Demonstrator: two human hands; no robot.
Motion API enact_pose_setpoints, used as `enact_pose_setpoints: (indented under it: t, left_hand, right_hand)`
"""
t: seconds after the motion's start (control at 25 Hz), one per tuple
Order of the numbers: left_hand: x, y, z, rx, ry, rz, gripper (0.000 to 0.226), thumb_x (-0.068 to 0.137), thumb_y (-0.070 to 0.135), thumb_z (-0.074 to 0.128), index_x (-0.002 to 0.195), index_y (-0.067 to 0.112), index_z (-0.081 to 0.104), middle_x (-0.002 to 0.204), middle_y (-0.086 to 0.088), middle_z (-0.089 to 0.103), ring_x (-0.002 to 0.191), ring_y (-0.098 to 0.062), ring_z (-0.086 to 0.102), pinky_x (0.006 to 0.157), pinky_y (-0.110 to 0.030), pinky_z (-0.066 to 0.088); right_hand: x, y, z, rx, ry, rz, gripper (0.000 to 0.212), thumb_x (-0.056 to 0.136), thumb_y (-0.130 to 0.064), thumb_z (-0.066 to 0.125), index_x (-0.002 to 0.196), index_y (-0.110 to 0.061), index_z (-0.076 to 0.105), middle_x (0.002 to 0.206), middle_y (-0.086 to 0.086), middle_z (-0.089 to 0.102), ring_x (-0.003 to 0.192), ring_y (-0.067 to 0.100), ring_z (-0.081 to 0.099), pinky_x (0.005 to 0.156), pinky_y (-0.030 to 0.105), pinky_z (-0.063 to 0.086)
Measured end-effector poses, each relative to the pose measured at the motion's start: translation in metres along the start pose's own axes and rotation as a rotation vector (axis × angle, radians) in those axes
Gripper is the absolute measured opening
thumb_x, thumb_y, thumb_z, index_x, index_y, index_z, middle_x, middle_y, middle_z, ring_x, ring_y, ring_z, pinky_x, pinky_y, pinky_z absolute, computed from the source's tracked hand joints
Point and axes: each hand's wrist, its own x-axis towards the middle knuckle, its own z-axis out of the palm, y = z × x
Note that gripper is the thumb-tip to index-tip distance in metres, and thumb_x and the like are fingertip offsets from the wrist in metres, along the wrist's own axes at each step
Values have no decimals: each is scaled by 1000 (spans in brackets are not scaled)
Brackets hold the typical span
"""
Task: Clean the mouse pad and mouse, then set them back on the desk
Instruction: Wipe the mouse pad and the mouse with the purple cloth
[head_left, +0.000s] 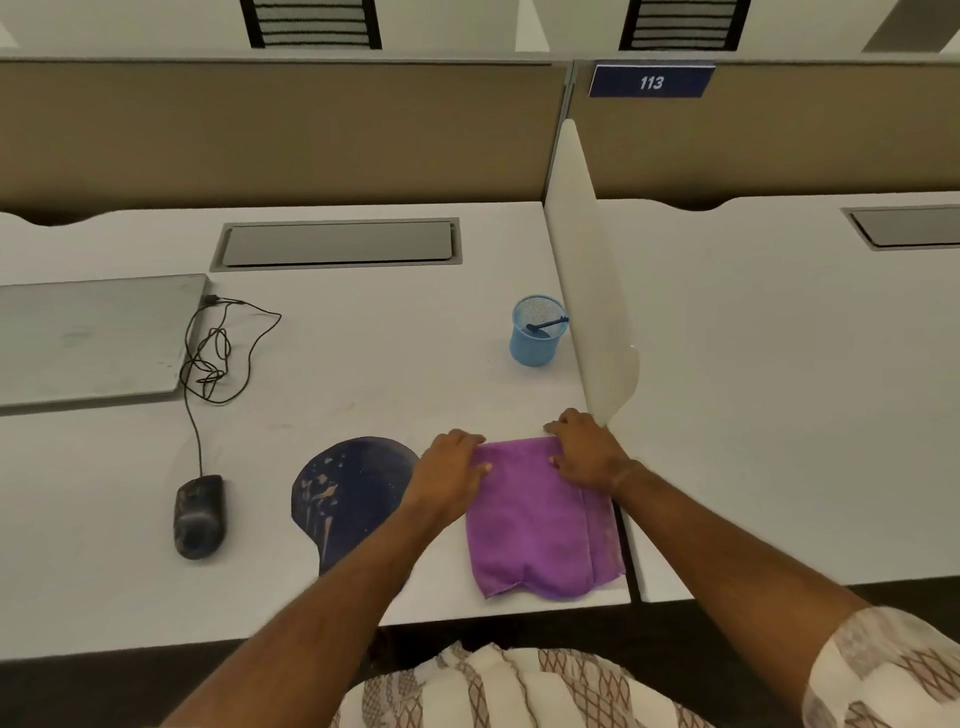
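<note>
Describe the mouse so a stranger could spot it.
Find the closed grey laptop at the desk's left. Its tangled black cable leads down to the mouse. It is a small dark lump, unlike the flat blue mouse pad beside it.

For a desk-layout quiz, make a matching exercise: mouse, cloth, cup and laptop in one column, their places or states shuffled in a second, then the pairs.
Column one
1 mouse
2 cloth
3 cup
4 laptop

Column two
A closed, at the far left of the desk
B touched by the left hand and the right hand
C left of the pad, with its cable attached
D next to the divider

Pairs: 1-C, 2-B, 3-D, 4-A
</note>
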Motion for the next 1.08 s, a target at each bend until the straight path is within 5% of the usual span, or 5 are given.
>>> enact_pose_setpoints:
  t: [0.24,0.56,0.68,0.92,1.08]
  left_hand:
    - [34,7,14,269,-117,-47,42,102,33,57,141,15,54,143,-8,48,127,-27,47,104,-41,43]
    - [24,17,-6,19,-45,-93,26,100,22,63,126,18,57,123,-4,66,106,-24,64,86,-30,47]
    - [-5,15,-16,-36,31,19,26,99,23,63,125,21,64,123,1,67,112,-20,61,101,-36,48]
    - [-87,-8,25,110,184,425,29,87,12,74,113,22,71,110,4,69,100,-16,60,87,-32,51]
    - [-105,-25,58,231,76,629,42,81,24,82,119,25,64,117,5,66,105,-14,57,89,-31,51]
  right_hand:
    - [4,0,-2,-22,39,-24,29,86,-30,66,113,-19,59,114,6,52,111,23,49,90,39,48]
    - [-18,-2,-25,75,109,-44,11,88,-27,64,97,-25,59,98,-3,63,86,18,59,73,30,48]
    - [-47,0,-28,179,219,-51,18,89,-24,65,107,-25,66,101,-8,64,89,12,60,80,28,50]
    - [-127,-4,17,113,349,-179,22,84,-17,73,104,-24,69,105,-9,65,94,7,58,86,17,46]
    - [-153,3,56,23,304,-217,30,74,-22,83,102,-26,71,104,-7,68,95,11,64,90,22,45]
